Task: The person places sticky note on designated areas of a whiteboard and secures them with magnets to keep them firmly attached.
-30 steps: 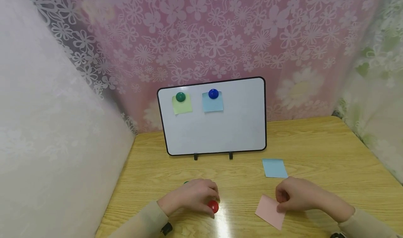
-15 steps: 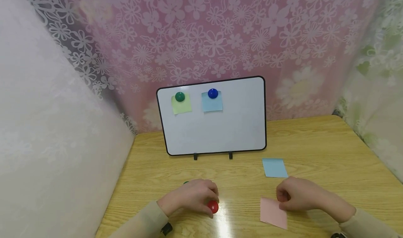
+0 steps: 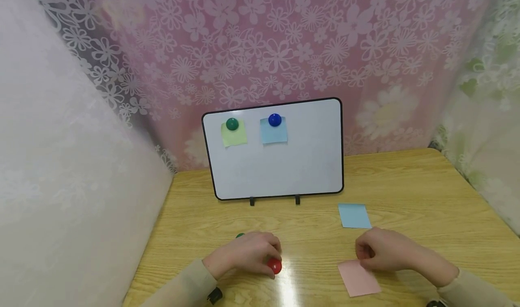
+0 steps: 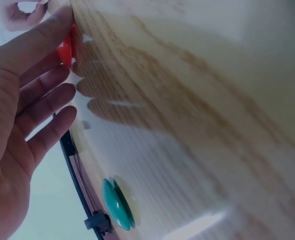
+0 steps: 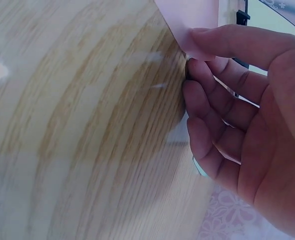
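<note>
My left hand is low over the table, thumb and fingers around a red round magnet. In the left wrist view, the red magnet shows between the thumb and forefinger, at the tabletop. My right hand pinches the upper corner of a pink sticky note between thumb and curled fingers. The right wrist view has the thumb on the pink note, which slants away from the wood. Mostly hidden behind my left hand is a green magnet; the left wrist view shows this green magnet whole, lying on the table.
A whiteboard stands upright at the back on small black feet. On it, a green magnet holds a yellow-green note and a blue magnet holds a blue note. Another blue note lies on the wooden table.
The pink note has turned at my right fingertips, its lower edge swinging to the right. My left hand stays put with the red magnet.
</note>
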The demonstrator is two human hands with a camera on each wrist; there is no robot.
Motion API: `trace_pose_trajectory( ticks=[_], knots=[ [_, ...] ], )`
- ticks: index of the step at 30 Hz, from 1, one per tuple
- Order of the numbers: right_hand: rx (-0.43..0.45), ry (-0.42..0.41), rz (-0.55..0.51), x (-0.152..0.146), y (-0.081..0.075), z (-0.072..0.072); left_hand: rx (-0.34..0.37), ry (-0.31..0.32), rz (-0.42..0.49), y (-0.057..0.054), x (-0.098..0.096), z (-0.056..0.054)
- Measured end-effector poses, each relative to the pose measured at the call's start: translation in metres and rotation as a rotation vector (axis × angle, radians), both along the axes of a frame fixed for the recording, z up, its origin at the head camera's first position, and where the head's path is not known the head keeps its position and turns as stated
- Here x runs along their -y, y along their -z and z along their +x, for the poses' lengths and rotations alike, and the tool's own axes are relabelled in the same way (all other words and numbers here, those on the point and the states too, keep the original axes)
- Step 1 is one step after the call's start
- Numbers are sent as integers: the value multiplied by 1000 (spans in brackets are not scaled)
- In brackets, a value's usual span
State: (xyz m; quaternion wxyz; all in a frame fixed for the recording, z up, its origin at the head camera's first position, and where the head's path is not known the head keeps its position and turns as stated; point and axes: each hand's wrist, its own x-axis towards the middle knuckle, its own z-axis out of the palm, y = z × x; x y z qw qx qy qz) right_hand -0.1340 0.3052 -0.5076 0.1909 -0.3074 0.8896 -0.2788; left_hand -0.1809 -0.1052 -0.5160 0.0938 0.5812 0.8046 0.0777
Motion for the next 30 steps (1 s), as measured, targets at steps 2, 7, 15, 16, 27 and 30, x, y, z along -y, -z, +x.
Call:
trace_pose_trajectory(
  ticks=[2,7,15,16,27,30],
  knots=[
    [-4,1,-4,0,0,0,10,-5,0,0,0,0],
    [-7,2,-21,0,2,-1,21,-13,1,1,1,-1],
    [-1,-3,-35,0,2,-1,22,-15,7,2,1,-1],
    [-3,-4,-39,0,2,-1,21,-16,6,2,1,-1],
    [4,3,-89,0,5,-3,29,-21,7,-1,1,1],
    [8,11,-108,0,5,-3,39,-25,8,-1,1,1]
  ],
)
